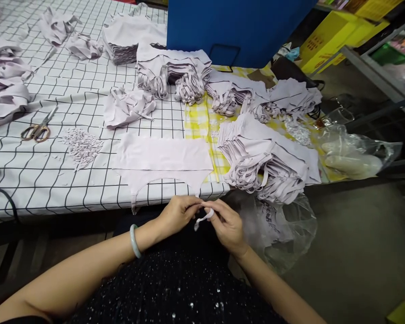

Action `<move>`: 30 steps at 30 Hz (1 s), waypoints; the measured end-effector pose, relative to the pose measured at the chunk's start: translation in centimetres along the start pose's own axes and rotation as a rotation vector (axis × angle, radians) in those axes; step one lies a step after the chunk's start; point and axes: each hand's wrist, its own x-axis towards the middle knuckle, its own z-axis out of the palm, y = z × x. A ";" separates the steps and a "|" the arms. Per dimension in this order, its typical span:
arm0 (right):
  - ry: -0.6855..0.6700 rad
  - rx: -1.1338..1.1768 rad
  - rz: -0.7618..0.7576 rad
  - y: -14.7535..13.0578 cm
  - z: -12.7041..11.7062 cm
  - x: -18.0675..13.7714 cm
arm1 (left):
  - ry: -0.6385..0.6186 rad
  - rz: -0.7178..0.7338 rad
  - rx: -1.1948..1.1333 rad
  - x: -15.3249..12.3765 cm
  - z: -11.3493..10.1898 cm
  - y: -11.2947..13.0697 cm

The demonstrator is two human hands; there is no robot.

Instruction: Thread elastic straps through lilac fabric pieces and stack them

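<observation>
Fingers [190,203] of both hands pinch together just off the desk [81,191], on a pale fabric piece [165,154] by its strap [207,215].
The piece lies flat beyond the fingers, mostly to their left, long axis running left to right; the left hand [178,217] is nearer its middle than the right hand [228,227]. From its right near corner the narrow strap leads to the fingertips, what looks like its loose end curling beside the right thumb.

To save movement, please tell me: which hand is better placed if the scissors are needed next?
Probably the left hand: the scissors lie off to the left, nearer to it. The right hand is farther. Both seem to pinch the fabric strap, so the left would first let go.
</observation>
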 end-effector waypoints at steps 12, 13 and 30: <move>0.184 0.118 0.274 -0.7 -3.1 2.3 | 0.041 0.074 -0.057 0.3 -0.2 -1.4; 0.208 0.108 0.271 -0.8 -3.2 2.5 | 0.043 0.076 -0.066 0.3 -0.2 -1.4; -0.257 0.638 0.669 -3.7 0.1 4.8 | 0.126 -0.137 -0.335 0.2 -3.3 4.5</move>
